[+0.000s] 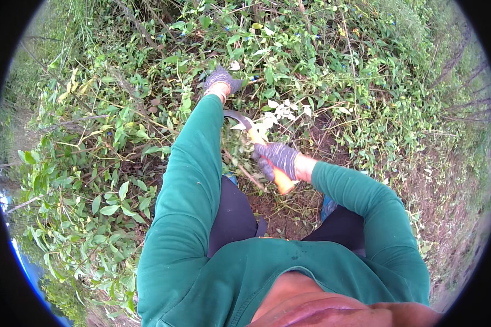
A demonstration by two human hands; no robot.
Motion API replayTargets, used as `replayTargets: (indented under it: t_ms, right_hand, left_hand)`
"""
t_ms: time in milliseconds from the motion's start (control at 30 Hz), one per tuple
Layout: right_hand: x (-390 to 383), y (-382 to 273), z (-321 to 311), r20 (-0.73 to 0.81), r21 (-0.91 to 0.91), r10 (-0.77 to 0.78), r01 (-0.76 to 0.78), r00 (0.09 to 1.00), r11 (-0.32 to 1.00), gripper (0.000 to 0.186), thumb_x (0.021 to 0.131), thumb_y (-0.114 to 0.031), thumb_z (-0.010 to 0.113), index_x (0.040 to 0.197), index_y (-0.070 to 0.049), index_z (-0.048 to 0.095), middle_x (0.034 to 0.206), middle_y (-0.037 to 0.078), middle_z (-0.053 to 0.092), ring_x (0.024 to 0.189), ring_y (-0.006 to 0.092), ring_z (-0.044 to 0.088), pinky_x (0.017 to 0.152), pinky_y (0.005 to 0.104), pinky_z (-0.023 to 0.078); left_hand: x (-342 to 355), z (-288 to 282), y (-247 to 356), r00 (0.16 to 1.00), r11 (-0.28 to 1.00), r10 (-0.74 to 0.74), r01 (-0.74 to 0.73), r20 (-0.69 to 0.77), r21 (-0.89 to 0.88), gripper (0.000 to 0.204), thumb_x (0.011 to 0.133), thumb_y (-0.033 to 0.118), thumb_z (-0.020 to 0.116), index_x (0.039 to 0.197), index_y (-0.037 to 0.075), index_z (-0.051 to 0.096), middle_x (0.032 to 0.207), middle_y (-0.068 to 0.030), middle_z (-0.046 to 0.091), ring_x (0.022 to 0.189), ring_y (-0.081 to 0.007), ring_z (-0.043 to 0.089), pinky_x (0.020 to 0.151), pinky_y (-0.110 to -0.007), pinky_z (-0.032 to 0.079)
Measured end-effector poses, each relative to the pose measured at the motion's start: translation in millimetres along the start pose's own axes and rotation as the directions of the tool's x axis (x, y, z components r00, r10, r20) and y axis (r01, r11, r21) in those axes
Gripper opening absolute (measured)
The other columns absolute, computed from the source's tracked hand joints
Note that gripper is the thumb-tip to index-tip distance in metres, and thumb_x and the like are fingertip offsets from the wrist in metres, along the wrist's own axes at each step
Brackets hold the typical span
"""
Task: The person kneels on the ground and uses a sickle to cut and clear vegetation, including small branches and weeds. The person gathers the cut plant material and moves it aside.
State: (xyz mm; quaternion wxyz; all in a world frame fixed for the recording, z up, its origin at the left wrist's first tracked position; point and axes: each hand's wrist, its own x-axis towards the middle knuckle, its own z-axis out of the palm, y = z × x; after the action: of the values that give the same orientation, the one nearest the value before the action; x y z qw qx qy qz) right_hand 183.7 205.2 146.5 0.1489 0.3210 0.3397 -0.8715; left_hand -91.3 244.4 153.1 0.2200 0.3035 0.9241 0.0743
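My right hand point(278, 158), in a dark grey striped work glove, is wrapped round the orange handle of a sickle point(253, 134). Its curved dark blade points up and left, just below my left wrist. Farther out, my left hand point(222, 80), gloved alike, reaches into low green weeds point(202, 60) with its back toward me. The fingers look curled in, but leaves and the hand itself hide what they hold, if anything. Pale, upturned leaves point(281, 111) lie to the right of the blade.
Dense leafy growth point(114, 191) fills the left side and the far ground, with small blue flowers in it. Bare brown soil point(270, 212) with cut stems lies between my feet. Dry, trampled litter point(447, 218) covers the right. Thin woody sticks point(139, 24) stand among the plants.
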Motion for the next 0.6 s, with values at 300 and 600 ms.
replayTargets:
  t_ms: [300, 600]
  right_hand:
    - [-55.0, -12.4, 19.0, -0.301, -0.353, -0.177, 0.063, 0.937, 0.934, 0.019, 0.091, -0.028, 0.058, 0.092, -0.010, 0.052, 0.058, -0.003, 0.047, 0.041, 0.0107, 0.046, 0.037, 0.0264, 0.038]
    - [57.3, -109.1, -3.2, -0.099, -0.994, -0.683, -0.097, 0.724, 0.042, 0.043, 0.091, -0.041, 0.051, 0.106, -0.001, 0.053, 0.089, 0.023, 0.064, 0.086, 0.0397, 0.062, 0.075, 0.0464, 0.048]
  left_hand:
    - [34.5, 38.4, -45.8, 0.991, 0.988, 0.007, 0.014, -0.135, 0.154, 0.064, 0.080, 0.025, 0.059, 0.138, 0.007, 0.037, 0.125, -0.0248, 0.053, 0.111, -0.0369, 0.057, 0.093, -0.045, 0.045]
    - [5.2, 56.2, -81.2, 0.956, 0.914, 0.288, -0.257, -0.057, 0.314, 0.028, 0.085, 0.022, 0.051, 0.102, 0.008, 0.068, 0.105, -0.0151, 0.066, 0.097, -0.0323, 0.065, 0.081, -0.044, 0.051]
